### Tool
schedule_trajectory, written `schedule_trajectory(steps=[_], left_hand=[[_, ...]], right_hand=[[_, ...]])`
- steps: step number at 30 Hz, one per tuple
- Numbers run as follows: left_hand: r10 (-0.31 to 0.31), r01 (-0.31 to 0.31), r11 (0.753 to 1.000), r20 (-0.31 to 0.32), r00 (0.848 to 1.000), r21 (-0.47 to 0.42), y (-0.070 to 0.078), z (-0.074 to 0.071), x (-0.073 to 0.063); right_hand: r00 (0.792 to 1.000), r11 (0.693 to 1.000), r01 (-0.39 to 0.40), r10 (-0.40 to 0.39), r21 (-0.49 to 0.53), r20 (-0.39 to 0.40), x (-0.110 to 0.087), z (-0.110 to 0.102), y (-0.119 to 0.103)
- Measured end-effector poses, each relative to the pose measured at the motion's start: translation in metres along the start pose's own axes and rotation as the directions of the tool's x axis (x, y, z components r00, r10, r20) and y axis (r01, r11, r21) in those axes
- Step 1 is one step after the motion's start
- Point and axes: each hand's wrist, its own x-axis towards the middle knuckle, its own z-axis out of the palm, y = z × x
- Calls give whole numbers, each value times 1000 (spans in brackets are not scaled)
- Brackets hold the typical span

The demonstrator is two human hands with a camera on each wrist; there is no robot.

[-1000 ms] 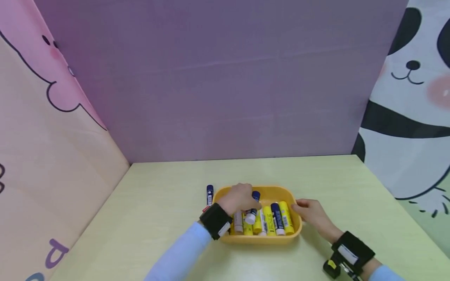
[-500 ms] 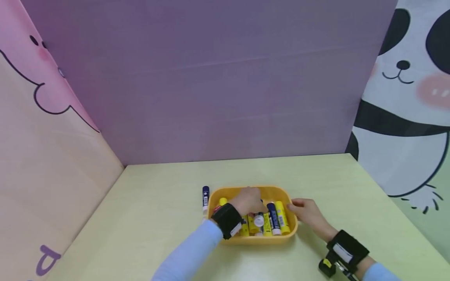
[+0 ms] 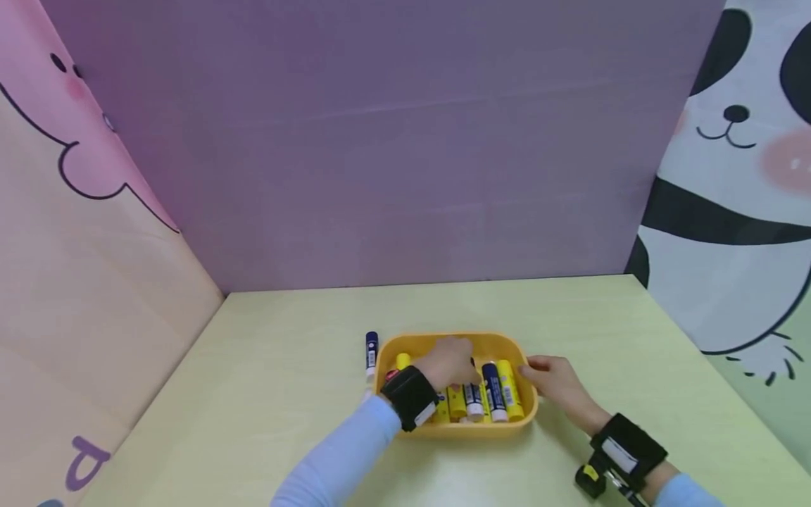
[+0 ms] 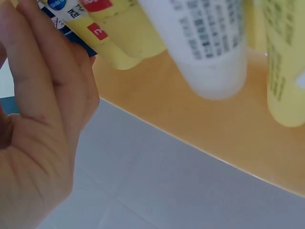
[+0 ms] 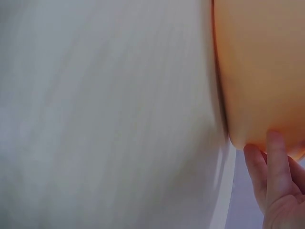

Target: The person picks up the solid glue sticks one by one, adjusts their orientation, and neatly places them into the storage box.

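Observation:
A yellow plastic basket (image 3: 456, 432) holds several glue sticks lying side by side. My left hand (image 3: 446, 362) reaches down into it and holds a navy glue stick with a white end (image 3: 473, 410); the back of the hand hides its upper part. In the left wrist view the curled fingers (image 4: 52, 81) are around a navy-labelled stick, beside yellow glue sticks (image 4: 114, 38) and a white one (image 4: 205, 52). My right hand (image 3: 564, 391) grips the basket's right rim, with fingertips (image 5: 275, 143) against the outer wall in the right wrist view.
One navy glue stick (image 3: 371, 352) lies on the pale table (image 3: 285, 366) just left of the basket. A navy stick (image 3: 494, 391) and a yellow one (image 3: 510, 389) fill the basket's right end. A purple cloth wall (image 3: 405, 155) stands behind the table.
My left hand has moved right and lowered the navy glue stick among the others in the basket. The right hand has stayed on the rim.

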Motion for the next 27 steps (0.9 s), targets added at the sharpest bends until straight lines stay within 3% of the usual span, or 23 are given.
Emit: schedule_trajectory(steps=[7, 19, 27], left_hand=[[8, -8, 1000, -10, 1000, 17, -2, -5, -3], [39, -35, 998, -85, 996, 44, -10, -16, -13], [59, -55, 998, -141, 988, 31, -28, -33, -20]], right_hand=[[1000, 1000, -3, 3, -3, -2, 1, 2, -1], [1000, 1000, -13, 13, -22, -3, 2, 1, -2], [1000, 999, -10, 9, -38, -5, 2, 2, -4]])
